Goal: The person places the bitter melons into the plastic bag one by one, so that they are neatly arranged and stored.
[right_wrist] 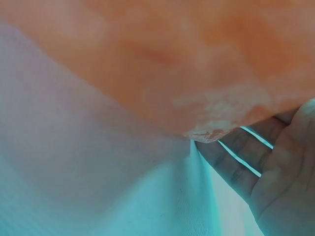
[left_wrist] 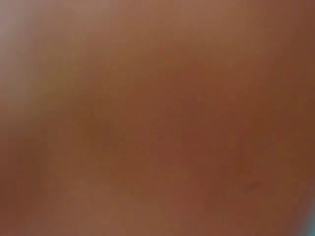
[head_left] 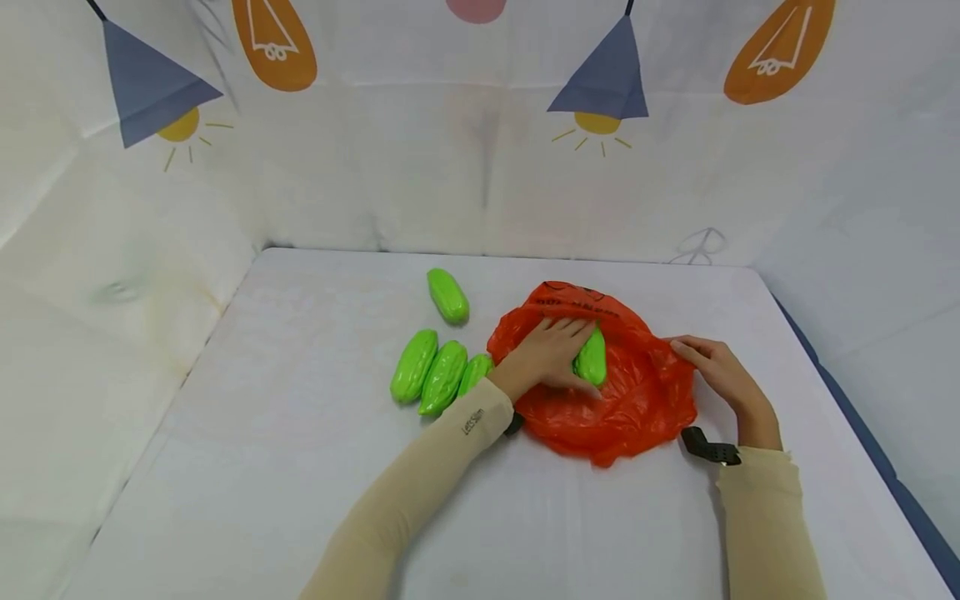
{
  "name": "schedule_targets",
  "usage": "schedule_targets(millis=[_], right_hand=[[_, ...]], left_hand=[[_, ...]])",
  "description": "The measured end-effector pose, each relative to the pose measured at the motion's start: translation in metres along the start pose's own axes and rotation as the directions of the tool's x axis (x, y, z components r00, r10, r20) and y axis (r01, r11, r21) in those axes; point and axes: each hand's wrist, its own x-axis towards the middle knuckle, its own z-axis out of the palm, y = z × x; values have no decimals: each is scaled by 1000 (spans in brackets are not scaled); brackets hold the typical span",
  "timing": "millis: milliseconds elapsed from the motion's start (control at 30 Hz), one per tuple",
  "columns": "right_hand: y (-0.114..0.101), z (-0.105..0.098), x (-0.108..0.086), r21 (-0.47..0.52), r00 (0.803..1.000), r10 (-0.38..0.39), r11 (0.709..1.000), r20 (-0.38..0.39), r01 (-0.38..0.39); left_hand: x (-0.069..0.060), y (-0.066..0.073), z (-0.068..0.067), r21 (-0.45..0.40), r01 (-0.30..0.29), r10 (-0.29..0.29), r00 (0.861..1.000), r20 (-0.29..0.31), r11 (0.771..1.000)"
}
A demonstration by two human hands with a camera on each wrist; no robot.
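Note:
In the head view, a crumpled red plastic bag (head_left: pixel 637 400) lies with its mouth spread. My left hand (head_left: pixel 551 354) reaches over it, back of the hand up, fingers straight and thumb spread apart. Between that thumb and the fingertips sits a glossy green cucumber-shaped piece (head_left: pixel 591 358), partly covered by the hand. On the bag's right side my right hand (head_left: pixel 716 367) pinches the edge. The right wrist view shows fingers (right_wrist: pixel 231 169) of this hand behind the translucent plastic. Only a brownish blur fills the left wrist view.
Left of the bag, similar green pieces (head_left: pixel 414 367) lie in a row on the white table (head_left: pixel 247 467), one partly behind my left forearm. Another green piece (head_left: pixel 448 297) lies farther back. A patterned white sheet (head_left: pixel 420 167) hangs behind the table.

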Motion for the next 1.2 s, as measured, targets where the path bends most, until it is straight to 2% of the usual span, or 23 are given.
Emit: schedule_targets(millis=[167, 433, 900, 1067, 1200], right_hand=[[-1, -1, 1, -4, 1000, 6, 1000, 1, -6], [0, -2, 1, -2, 1000, 7, 1000, 2, -7], [1, 0, 0, 10, 1000, 17, 1000, 5, -17], [1, 0, 0, 9, 1000, 9, 1000, 2, -9], [1, -1, -1, 2, 1000, 2, 1000, 1, -2]], left_hand=[[2, -3, 4, -6, 26, -26, 1000, 8, 1000], [3, -3, 5, 35, 26, -25, 999, -27, 999], [0, -3, 5, 61, 13, -10, 998, -55, 998], [-1, -3, 3, 45, 10, -8, 998, -60, 999], [-6, -1, -3, 26, -3, 6, 994, -108, 1000]])
